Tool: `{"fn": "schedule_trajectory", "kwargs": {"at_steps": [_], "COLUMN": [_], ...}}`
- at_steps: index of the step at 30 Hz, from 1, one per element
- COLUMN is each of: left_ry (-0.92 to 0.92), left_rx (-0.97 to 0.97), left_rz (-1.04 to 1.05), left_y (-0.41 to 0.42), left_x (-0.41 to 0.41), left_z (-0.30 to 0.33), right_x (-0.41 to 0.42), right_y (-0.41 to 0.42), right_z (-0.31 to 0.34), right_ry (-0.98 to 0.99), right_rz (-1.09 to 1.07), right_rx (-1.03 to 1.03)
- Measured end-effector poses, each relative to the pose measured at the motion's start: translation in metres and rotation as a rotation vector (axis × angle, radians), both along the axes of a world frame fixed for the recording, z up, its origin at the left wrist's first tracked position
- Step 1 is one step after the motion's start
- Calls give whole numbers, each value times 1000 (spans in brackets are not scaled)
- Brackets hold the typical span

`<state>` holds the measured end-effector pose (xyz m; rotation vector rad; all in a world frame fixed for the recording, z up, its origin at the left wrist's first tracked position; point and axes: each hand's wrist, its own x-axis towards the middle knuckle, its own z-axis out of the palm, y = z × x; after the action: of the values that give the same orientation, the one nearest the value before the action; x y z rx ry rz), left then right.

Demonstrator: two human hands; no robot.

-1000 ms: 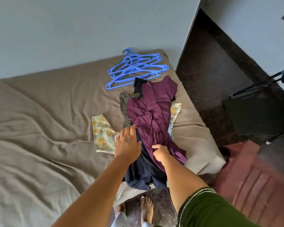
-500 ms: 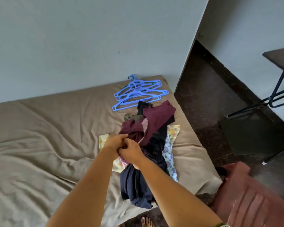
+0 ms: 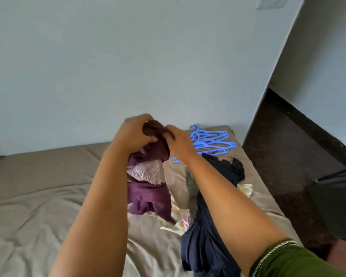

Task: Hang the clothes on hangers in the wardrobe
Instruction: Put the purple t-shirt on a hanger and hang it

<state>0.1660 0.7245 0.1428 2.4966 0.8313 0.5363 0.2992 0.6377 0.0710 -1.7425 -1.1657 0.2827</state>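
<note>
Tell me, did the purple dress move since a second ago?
Yes. The purple dress went up: it lay flat on the clothes pile near the blue hangers; now both hands hold it above the bed.

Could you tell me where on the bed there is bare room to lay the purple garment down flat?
Bare sheet lies left of the left arm, out to the wall. The right side is crowded: navy garment, floral cloth, blue hangers.

You have a mattress under a creased taupe sheet, set against a pale blue-grey wall. To your right lies dark speckled floor; a black object sits at the frame's right edge, unidentifiable.
</note>
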Motion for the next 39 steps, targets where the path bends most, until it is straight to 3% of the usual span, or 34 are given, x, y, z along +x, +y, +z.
{"fn": "schedule_trajectory", "kwargs": {"at_steps": [3,6,7,9,11,13,16,18,20,23,29,31,35,39], "left_ry": [-41,148,269,386,291,184,216,303,392,402,276,226,38,-13], "left_rx": [143,149,103,-34,-340,-453,-190,-297,-435,-511,-470,-465,-632,-680], "left_rz": [158,309,306,182,3,-13,145,98,82,180,324,343,438,521], "left_y": [31,58,66,77,80,90,103,104,105,113,140,153,176,185], "left_x": [-13,-13,-14,-18,-21,-13,8,27,44,69,124,134,137,121], "left_z": [19,2,-8,-25,-30,-41,-75,-112,-160,-226,-323,-348,-383,-391], "right_x": [-1,14,19,24,22,26,48,63,79,111,177,192,213,215], "right_y": [19,45,48,46,40,40,49,59,72,99,163,181,204,207], "right_z": [27,29,25,13,0,-23,-75,-111,-151,-212,-331,-373,-451,-481], "right_ry": [-62,-168,-166,-164,-146,-40,-122,-98,49,189,-143,-205,-392,-663], "right_rz": [-263,-338,-319,-342,-383,-387,-401,-297,-173,-153,-9,9,75,74], "right_rx": [255,39,-17,109,184,29,-234,-481,-686,-774,-1047,-1043,-1103,-1068]}}
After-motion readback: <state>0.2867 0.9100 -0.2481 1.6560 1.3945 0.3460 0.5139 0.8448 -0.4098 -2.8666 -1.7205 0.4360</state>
